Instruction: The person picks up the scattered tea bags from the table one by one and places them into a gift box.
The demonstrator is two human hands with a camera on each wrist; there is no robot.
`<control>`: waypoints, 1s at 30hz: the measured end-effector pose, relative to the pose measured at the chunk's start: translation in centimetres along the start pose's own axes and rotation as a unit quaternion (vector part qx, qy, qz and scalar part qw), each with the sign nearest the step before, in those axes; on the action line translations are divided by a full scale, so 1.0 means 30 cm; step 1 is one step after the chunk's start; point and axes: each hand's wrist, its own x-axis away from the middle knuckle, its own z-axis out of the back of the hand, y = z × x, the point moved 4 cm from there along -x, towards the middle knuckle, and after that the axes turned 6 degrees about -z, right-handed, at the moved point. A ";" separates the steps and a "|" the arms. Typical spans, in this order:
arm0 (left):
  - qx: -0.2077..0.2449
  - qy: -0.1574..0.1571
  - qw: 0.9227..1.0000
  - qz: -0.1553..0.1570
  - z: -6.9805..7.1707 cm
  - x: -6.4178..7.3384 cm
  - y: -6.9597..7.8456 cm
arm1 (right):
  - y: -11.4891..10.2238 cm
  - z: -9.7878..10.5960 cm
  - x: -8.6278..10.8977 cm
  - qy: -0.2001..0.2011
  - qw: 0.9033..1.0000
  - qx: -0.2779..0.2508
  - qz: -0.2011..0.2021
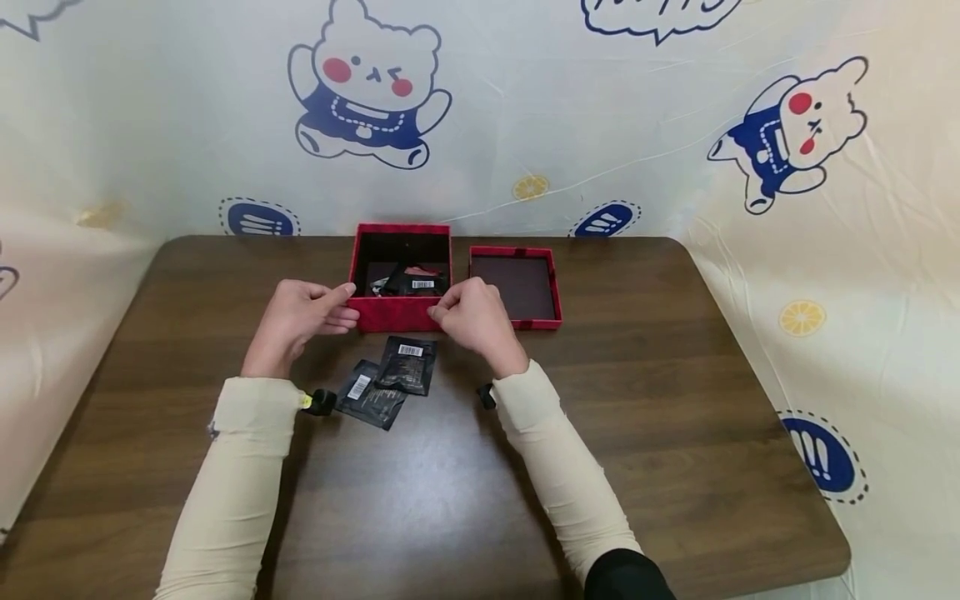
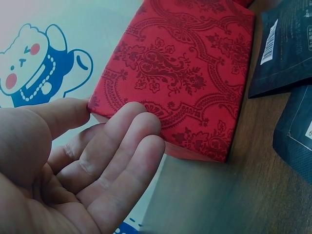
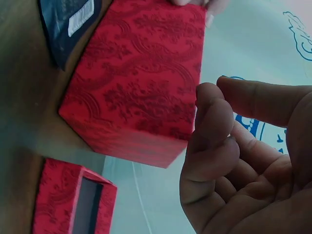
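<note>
A red patterned box [image 1: 393, 315] stands open toward the back of the table, with black packets [image 1: 422, 284] inside it. At its left front corner, my left hand [image 1: 296, 317] grips the wall. The thumb [image 2: 73, 114] lies at the rim and the other fingers rest along the outer face. My right hand [image 1: 478, 317] is at the right front corner, its fingers curled. In the right wrist view, thumb [image 3: 253, 97] and index fingertips come close together beside the rim, with no object showing between them. Two black packets [image 1: 410, 367] with white barcode labels overlap in front of the box.
To the right of the box lies its red lid [image 1: 557, 300], inner side up, partly behind my right hand. The brown wooden table [image 1: 637, 400] ends at the back against a white curtain [image 1: 525, 92] printed with cartoon bears. A black wrist camera [image 1: 322, 402] sits near the packets.
</note>
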 end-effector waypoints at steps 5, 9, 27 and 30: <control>0.003 0.002 1.000 0.004 -0.002 0.000 -0.003 | 0.032 -0.050 0.013 0.001 1.000 0.003 -0.011; 0.004 0.003 1.000 0.002 -0.003 0.000 -0.002 | 0.064 -0.097 0.016 -0.002 1.000 0.020 -0.017; 0.013 0.002 1.000 -0.004 -0.009 0.003 -0.004 | 0.156 -0.202 -0.020 -0.032 0.995 0.048 -0.084; 0.012 0.003 1.000 -0.002 -0.006 0.004 -0.003 | 0.156 -0.209 -0.027 -0.029 0.995 0.051 -0.087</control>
